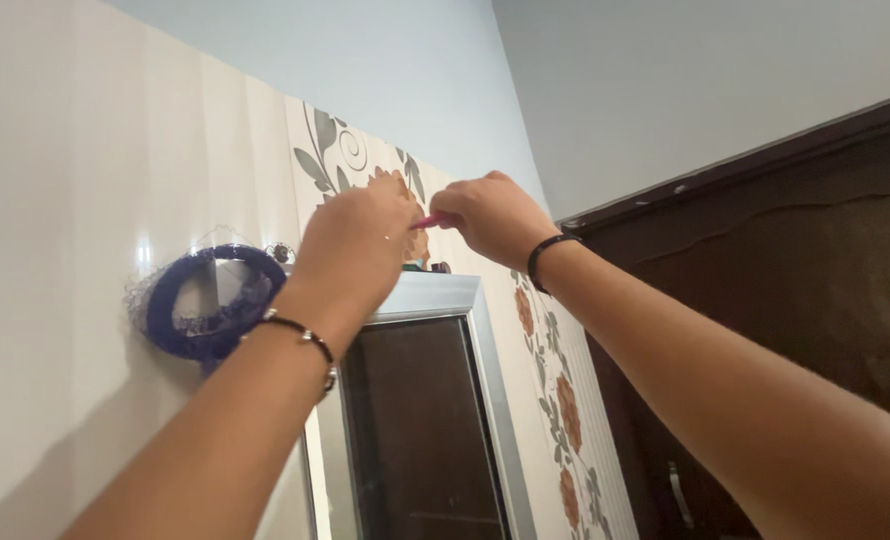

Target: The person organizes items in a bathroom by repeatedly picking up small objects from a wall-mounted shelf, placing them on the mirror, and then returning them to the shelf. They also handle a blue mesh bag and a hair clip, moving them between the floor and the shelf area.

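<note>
Both arms are raised toward the top of a tiled wall, above a silver-framed mirror (pixel 435 420). A small pink object (pixel 428 220), thin and only partly visible, is pinched between the two hands: the left hand (pixel 360 240) is closed around its near end, with the fingers curled toward the wall, and the right hand (pixel 493 215) is closed on its far end. What kind of thing the pink object is cannot be told, since most of it is hidden by the fingers. It is held just above the upper edge of the mirror frame, in front of a floral decorative tile (pixel 340 155), and whether it touches the wall cannot be seen. A dark beaded bracelet (pixel 305 335) is worn on the left wrist and a black band (pixel 545 255) on the right. To the left, a blue ring-shaped ornament with netting (pixel 205 300) is fixed on the plain tiles, well apart from the hands. A dark wooden door (pixel 785 330) stands at the right. The step in hand is judged to be a fine, two-handed handling of the pink object at the wall; steady fingers and a firm pinch at both ends would be called for.
</note>
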